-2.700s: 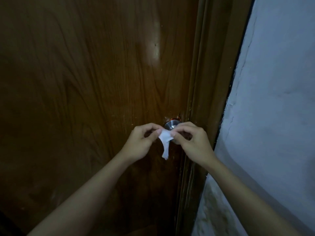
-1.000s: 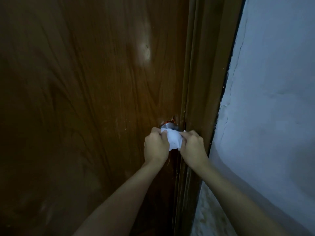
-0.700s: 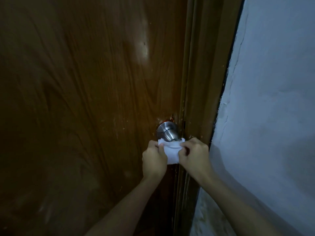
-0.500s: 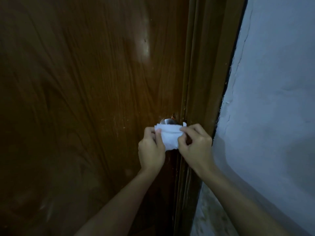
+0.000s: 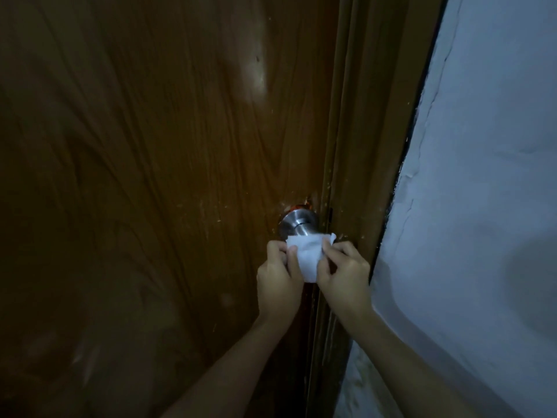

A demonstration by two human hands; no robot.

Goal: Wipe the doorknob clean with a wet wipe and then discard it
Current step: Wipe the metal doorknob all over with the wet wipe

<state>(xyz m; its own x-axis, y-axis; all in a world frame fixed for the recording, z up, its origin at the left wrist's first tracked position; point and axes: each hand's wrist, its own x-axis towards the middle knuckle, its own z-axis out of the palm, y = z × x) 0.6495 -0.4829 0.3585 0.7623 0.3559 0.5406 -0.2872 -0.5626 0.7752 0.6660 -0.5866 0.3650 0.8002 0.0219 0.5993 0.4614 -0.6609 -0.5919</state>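
A round brushed-metal doorknob (image 5: 297,224) sticks out of the dark brown wooden door (image 5: 156,176) near its right edge. A white wet wipe (image 5: 308,255) is stretched flat just below the knob, its top edge touching the knob's underside. My left hand (image 5: 278,279) pinches the wipe's left side and my right hand (image 5: 343,274) pinches its right side. The lower part of the knob is hidden behind the wipe.
The brown door frame (image 5: 370,146) runs up right beside the knob. A pale, cracked wall (image 5: 482,191) fills the right side of the view. The light is dim.
The wipe was a crumpled strip and is now spread flat between both hands. Over the last half second it slid down off the knob, uncovering the knob's top and neck.
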